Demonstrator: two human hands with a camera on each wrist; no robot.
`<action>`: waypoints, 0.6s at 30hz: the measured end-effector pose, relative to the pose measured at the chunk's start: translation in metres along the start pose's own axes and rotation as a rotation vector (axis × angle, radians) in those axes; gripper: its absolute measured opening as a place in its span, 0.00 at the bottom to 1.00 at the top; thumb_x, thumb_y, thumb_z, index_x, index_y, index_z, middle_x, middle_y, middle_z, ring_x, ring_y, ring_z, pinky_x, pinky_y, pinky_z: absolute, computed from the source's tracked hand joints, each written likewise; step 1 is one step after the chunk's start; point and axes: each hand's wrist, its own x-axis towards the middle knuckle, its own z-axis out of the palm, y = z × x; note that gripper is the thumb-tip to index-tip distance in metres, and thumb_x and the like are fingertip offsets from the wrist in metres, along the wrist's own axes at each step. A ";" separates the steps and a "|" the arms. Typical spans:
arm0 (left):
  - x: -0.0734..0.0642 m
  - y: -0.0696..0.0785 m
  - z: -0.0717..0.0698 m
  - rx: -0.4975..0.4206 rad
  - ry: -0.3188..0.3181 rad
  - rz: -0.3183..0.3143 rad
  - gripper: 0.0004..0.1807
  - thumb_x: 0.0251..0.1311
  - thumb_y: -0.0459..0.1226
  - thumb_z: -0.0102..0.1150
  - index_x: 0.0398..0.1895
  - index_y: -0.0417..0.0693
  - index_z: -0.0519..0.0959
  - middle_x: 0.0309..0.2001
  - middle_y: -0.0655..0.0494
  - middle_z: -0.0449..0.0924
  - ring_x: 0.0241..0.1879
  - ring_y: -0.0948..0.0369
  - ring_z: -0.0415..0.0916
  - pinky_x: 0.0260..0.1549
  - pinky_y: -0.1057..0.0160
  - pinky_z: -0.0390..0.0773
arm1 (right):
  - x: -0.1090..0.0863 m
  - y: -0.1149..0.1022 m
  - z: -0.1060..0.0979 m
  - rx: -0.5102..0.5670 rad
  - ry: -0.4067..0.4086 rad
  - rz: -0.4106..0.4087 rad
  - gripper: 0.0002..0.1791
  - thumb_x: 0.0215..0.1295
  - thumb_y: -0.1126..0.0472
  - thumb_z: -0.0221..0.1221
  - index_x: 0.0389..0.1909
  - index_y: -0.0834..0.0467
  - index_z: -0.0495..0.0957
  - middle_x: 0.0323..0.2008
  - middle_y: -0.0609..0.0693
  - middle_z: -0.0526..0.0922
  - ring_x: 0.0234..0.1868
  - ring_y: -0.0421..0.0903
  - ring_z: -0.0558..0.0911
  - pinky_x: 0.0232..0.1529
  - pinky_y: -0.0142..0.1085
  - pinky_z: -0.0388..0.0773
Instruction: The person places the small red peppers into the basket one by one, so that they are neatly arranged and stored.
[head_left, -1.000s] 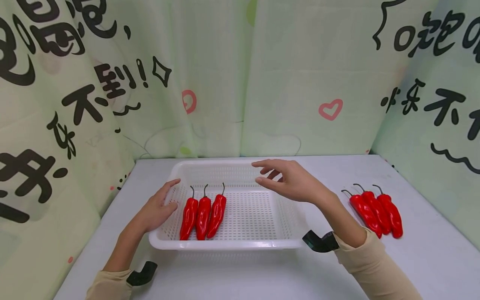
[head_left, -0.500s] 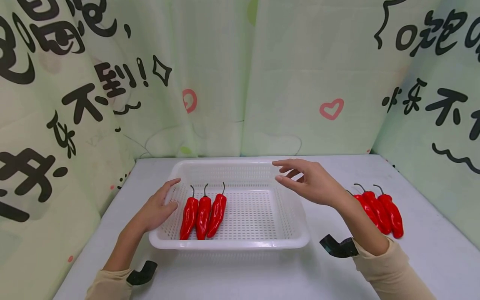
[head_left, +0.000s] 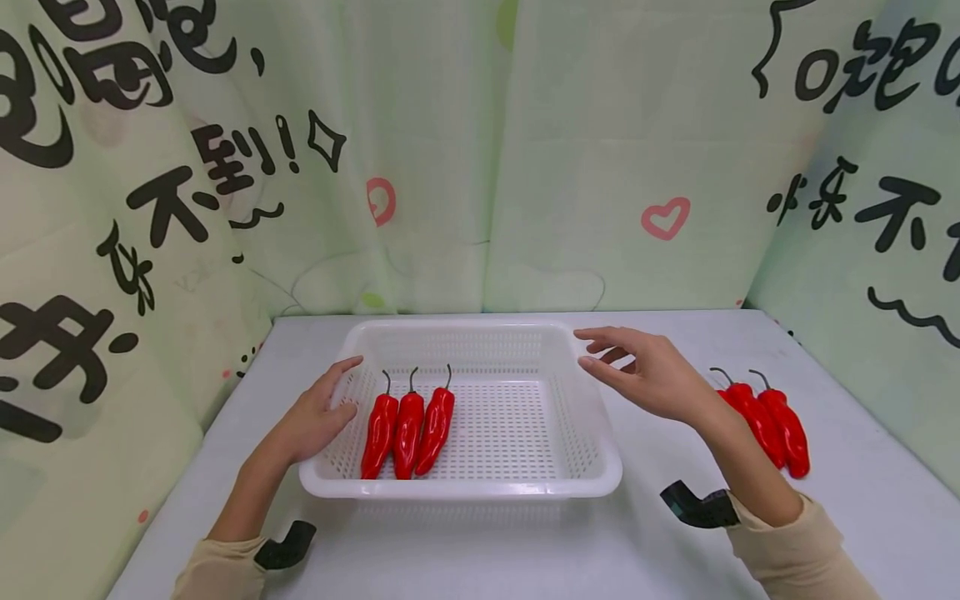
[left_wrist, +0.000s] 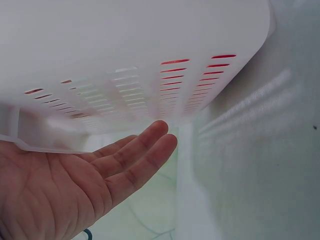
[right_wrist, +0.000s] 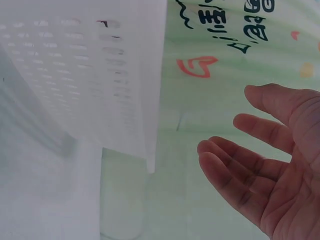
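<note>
A white perforated plastic basket (head_left: 465, 489) stands on the table. Three red chili peppers (head_left: 408, 435) with dark stems lie side by side in its left half. My left hand (head_left: 315, 423) rests at the basket's left rim, its fingers extended along the outer wall (left_wrist: 145, 95) in the left wrist view. Just past the right rim hovers my right hand (head_left: 652, 372), palm toward the basket, fingers loosely bent and holding nothing; the right wrist view shows a gap between this hand (right_wrist: 270, 175) and the wall. More red chili peppers (head_left: 786, 432) lie right of it, partly hidden by the forearm.
The white table (head_left: 480, 550) ends at a pale green curtain (head_left: 570, 150) with black lettering and pink hearts, which hangs behind and on both sides. A black strap piece (head_left: 701, 506) sits at the right wrist, another black piece (head_left: 285, 546) at the left.
My right hand has moved rightward from above the basket to outside its right rim, its forearm now covering part of the right-hand peppers. The left hand, basket and peppers have stayed put.
</note>
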 end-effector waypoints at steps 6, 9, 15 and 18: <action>0.000 0.000 0.000 0.006 -0.003 -0.003 0.40 0.66 0.34 0.54 0.81 0.50 0.52 0.74 0.32 0.60 0.63 0.35 0.71 0.49 0.38 0.84 | -0.008 0.011 -0.002 -0.004 0.016 0.030 0.26 0.70 0.56 0.64 0.67 0.60 0.76 0.56 0.58 0.84 0.49 0.55 0.86 0.47 0.51 0.87; 0.000 0.001 0.000 0.004 -0.003 -0.004 0.40 0.67 0.33 0.53 0.80 0.50 0.52 0.74 0.33 0.60 0.63 0.36 0.71 0.49 0.38 0.84 | -0.011 0.016 -0.003 -0.013 0.026 0.049 0.27 0.70 0.55 0.63 0.67 0.60 0.75 0.57 0.59 0.83 0.50 0.57 0.86 0.47 0.53 0.87; 0.000 0.002 -0.001 0.003 -0.004 -0.003 0.40 0.66 0.34 0.53 0.81 0.50 0.51 0.74 0.32 0.60 0.62 0.36 0.72 0.48 0.39 0.84 | -0.017 0.022 -0.004 -0.029 0.043 0.076 0.28 0.70 0.54 0.63 0.67 0.61 0.75 0.58 0.62 0.83 0.50 0.60 0.85 0.44 0.53 0.87; 0.001 0.001 -0.001 0.007 -0.006 0.000 0.41 0.66 0.34 0.53 0.81 0.50 0.51 0.74 0.32 0.59 0.63 0.36 0.71 0.48 0.38 0.84 | -0.020 0.026 -0.004 -0.042 0.054 0.086 0.28 0.70 0.54 0.64 0.67 0.62 0.75 0.58 0.64 0.82 0.50 0.61 0.85 0.43 0.54 0.87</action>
